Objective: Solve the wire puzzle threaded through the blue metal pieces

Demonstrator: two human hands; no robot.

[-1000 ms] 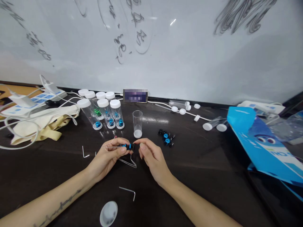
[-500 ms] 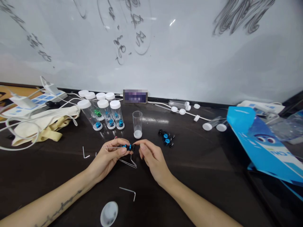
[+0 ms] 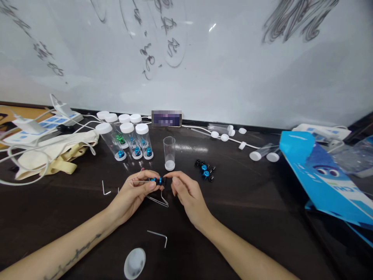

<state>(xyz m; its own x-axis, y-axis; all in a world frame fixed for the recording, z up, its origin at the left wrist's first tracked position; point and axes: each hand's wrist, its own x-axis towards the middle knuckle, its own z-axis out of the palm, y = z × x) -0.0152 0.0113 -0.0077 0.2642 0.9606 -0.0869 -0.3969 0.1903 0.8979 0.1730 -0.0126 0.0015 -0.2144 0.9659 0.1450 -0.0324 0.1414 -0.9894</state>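
Observation:
Pinched between the thumb and fingers of my left hand (image 3: 132, 194) is a small blue and black part (image 3: 159, 181), held level above the table. A thin wire (image 3: 160, 202) hangs below those fingers. My right hand (image 3: 188, 196) is just to the right, its index fingertip at the black end of the part; its fingers are bent and apart. Whether that fingertip touches the part is hard to tell. Behind the hands an open clear tube (image 3: 169, 149) stands upright. Several blue and black parts (image 3: 205, 171) lie to its right.
Capped clear tubes (image 3: 142, 142) stand back left, beside a cream cloth bag (image 3: 52, 153). Hex keys (image 3: 159, 234) and a white cup (image 3: 135, 263) lie in front. White caps (image 3: 224, 137) and a blue package (image 3: 323, 175) are on the right.

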